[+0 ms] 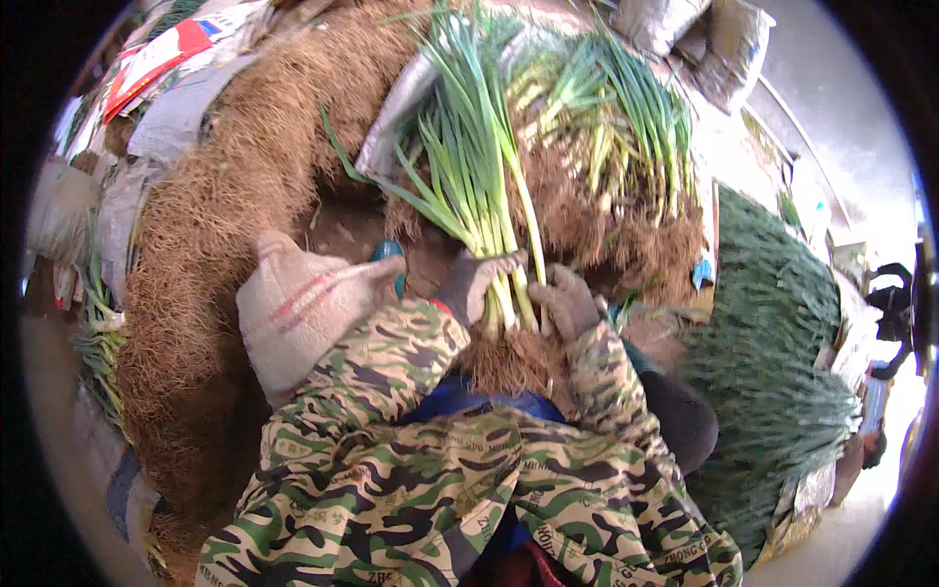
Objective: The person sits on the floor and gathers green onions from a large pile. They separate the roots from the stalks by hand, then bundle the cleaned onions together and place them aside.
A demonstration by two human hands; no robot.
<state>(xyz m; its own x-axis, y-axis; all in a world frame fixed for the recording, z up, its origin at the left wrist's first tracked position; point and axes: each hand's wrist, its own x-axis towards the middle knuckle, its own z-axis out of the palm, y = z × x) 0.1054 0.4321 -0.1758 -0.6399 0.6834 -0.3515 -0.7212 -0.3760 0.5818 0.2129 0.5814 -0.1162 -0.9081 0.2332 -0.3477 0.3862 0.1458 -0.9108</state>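
My left hand (484, 282), in a dark glove, is closed around the pale stems of a bunch of green onions (469, 176). The leaves point away from me, and the brown roots (510, 363) hang over my lap. On the right side of the bunch, my gloved right hand (566, 299) grips the lower stem of one green onion (530, 213), which stands slightly apart from the others. Beyond my hands lies a heap of green onions (609, 139) with soil-coloured roots towards me.
A long curved pile of onions with roots outward (198, 227) runs along the left. A pale cloth with red stripes (301, 308) covers my left knee. Densely stacked green leaves (770, 367) lie at right. Filled sacks (733, 51) stand at the back right.
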